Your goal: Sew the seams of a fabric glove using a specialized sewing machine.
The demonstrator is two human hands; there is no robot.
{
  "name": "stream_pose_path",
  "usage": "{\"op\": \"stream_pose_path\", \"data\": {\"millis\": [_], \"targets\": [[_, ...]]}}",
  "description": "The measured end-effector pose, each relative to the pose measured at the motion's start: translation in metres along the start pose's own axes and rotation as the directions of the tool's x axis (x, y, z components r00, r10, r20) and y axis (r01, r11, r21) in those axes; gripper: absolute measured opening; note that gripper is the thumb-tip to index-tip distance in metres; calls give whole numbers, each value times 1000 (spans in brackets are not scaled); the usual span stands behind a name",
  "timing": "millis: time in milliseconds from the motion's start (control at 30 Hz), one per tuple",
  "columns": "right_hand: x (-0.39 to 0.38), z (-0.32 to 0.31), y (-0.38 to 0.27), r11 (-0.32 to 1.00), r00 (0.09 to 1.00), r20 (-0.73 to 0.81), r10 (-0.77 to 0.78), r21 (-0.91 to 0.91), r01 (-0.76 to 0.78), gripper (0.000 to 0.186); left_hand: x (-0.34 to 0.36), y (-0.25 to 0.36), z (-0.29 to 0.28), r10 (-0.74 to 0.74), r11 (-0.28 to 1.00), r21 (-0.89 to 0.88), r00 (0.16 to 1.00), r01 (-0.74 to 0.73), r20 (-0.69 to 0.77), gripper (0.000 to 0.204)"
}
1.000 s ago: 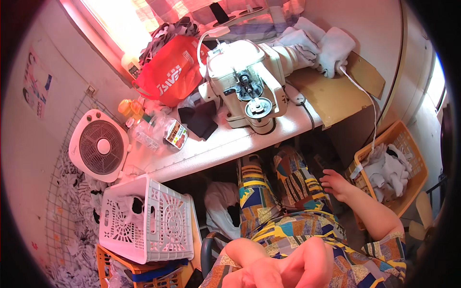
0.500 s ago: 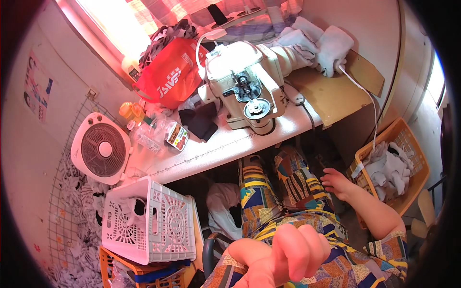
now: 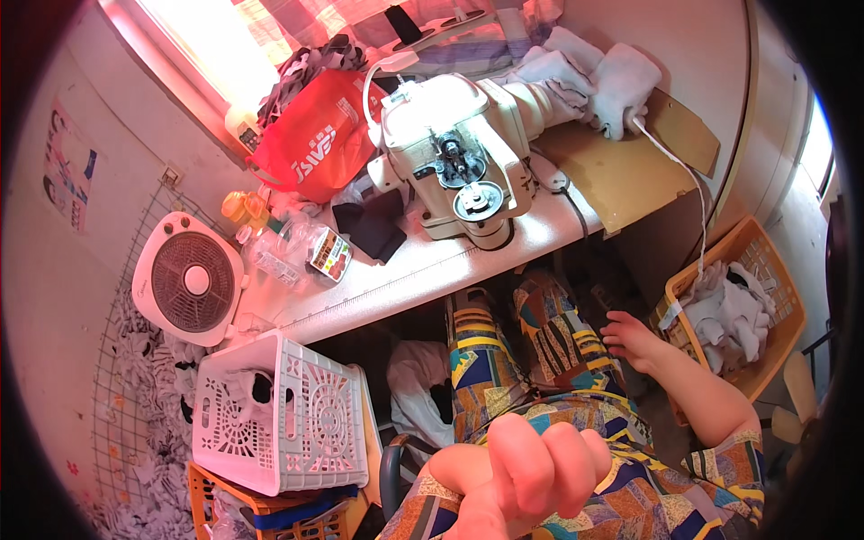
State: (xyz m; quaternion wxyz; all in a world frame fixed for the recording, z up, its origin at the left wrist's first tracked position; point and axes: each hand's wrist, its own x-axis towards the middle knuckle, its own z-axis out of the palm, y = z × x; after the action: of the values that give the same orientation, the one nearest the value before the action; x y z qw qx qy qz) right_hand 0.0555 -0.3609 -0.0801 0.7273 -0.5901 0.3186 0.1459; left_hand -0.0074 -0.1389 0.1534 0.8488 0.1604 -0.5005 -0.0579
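Observation:
My left hand (image 3: 540, 468) is raised close in front of me at the lower middle, its fingers curled in. Nothing sticks out of it, and its palm is turned from sight. My right hand (image 3: 630, 341) hovers beside my right knee with fingers loosely apart and nothing in them. It is nearest to an orange basket (image 3: 760, 373) of pale cloth pieces (image 3: 731, 310). Ahead, on the white table (image 3: 378, 301), stands a sewing machine (image 3: 450, 117) with a round metal disc (image 3: 478, 201) at its front, lit by a lamp. Neither hand touches it.
Left of the machine are a red bag (image 3: 315, 144), dark cloth (image 3: 373, 225), plastic containers (image 3: 281, 256) and a box fan (image 3: 189, 279). A white crate (image 3: 319, 418) stands on an orange one at lower left. Folded pale cloth (image 3: 621, 85) lies at the back right; a white cord (image 3: 688, 166) hangs down.
My left hand has shifted slightly left and up in the view. My right hand stays almost in place, and the things around it have not moved.

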Motion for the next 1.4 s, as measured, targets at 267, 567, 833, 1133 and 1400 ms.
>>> {"op": "stream_pose_path", "data": {"millis": [267,567,833,1133,1400], "targets": [[-5,0,-4,1000,1000,-11,1,14,-1,50,4,-23,-15,120,980,-173,986,-99,114,40],[-4,13,-8,1000,999,46,-7,-7,8,49,-3,-12,9,-228,751,-611,967,250,116,36],[-4,-5,-5,999,1000,-14,-17,46,18,50,11,-36,25,-61,700,-711,998,61,25,29],[-3,-9,-5,998,999,-4,-34,57,34,50,18,-29,24,-139,736,-672,989,76,-41,26],[-7,14,-13,1000,997,80,-17,21,15,48,17,-35,-4,30,875,-484,995,20,96,25]]}}
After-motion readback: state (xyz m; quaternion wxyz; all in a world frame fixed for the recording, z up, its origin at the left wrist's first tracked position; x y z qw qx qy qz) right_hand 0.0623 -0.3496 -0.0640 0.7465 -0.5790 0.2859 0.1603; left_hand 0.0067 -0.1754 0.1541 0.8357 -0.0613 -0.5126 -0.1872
